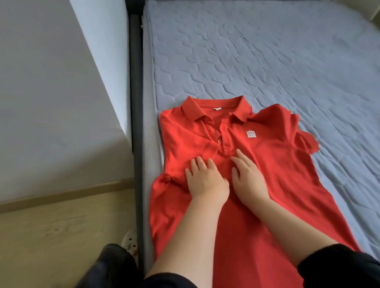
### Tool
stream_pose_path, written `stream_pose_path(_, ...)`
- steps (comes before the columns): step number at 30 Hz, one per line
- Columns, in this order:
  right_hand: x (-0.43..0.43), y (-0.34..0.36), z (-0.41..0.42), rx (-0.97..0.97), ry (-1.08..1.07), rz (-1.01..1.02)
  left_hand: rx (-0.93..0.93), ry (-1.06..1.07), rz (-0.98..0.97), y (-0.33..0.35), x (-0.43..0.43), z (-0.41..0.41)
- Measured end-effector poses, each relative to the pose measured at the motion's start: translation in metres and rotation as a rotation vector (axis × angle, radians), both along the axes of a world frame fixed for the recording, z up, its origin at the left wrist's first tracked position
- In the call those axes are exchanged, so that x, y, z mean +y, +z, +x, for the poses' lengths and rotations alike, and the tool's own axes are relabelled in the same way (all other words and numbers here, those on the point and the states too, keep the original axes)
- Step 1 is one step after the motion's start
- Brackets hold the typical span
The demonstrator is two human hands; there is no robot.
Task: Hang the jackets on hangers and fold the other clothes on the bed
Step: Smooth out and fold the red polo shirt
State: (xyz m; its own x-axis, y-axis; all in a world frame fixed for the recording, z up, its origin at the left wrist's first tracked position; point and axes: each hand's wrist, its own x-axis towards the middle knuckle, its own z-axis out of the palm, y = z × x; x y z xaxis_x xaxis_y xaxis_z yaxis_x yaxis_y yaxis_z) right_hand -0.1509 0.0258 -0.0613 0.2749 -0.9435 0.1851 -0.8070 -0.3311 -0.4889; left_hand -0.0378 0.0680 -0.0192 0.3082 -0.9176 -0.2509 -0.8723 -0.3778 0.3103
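Bed: grey quilted mattress in a dark frame, beside a white wall.
Polo shirt: red, lies front up near the left edge of the mattress, collar away from the person, one sleeve crumpled on the right.
Left hand: flat on the shirt, fingers straight, holds nothing.
Right hand: flat beside it, below the buttons, fingers straight.

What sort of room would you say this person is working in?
Probably a bedroom: a quilted mattress in a dark bed frame, a red polo spread on it, and wood floor alongside.
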Motion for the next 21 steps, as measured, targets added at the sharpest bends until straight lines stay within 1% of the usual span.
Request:
stream_pose_path(2, 0.0, 0.01, -0.02, -0.255, -0.211, -0.104, -0.025, -0.066, 0.035, -0.007, 0.001, -0.009)
stream_pose_path(3, -0.002, 0.016, -0.033, -0.327, -0.318, -0.147, -0.038, -0.09, 0.039, -0.011, 0.0, -0.012)
stream_pose_path(4, -0.006, 0.021, -0.045, -0.379, -0.419, -0.14, -0.043, -0.108, 0.036, -0.013, -0.001, -0.015)
stream_pose_path(7, -0.029, 0.022, -0.083, -0.501, -0.719, 0.069, -0.015, -0.193, 0.02, -0.014, -0.011, -0.028)
stream_pose_path(10, -0.056, 0.019, -0.11, -0.669, -0.941, 0.227, 0.056, -0.303, 0.036, -0.018, -0.016, -0.043)
stream_pose_path(12, -0.073, 0.021, -0.121, -0.722, -1.0, 0.342, 0.056, -0.34, 0.042, -0.025, -0.013, -0.047)
stream_pose_path(15, -0.094, 0.026, -0.131, -0.797, -0.942, 0.505, 0.037, -0.366, 0.068, -0.032, -0.012, -0.045)
stream_pose_path(16, -0.1, 0.025, -0.136, -0.81, -0.936, 0.529, 0.046, -0.365, 0.082, -0.033, -0.014, -0.043)
stream_pose_path(19, -0.107, 0.026, -0.142, -0.767, -0.904, 0.605, 0.078, -0.357, 0.097, -0.032, -0.017, -0.042)
stream_pose_path(21, -0.111, 0.023, -0.143, -0.809, -0.901, 0.627, 0.088, -0.356, 0.084, -0.033, -0.017, -0.042)
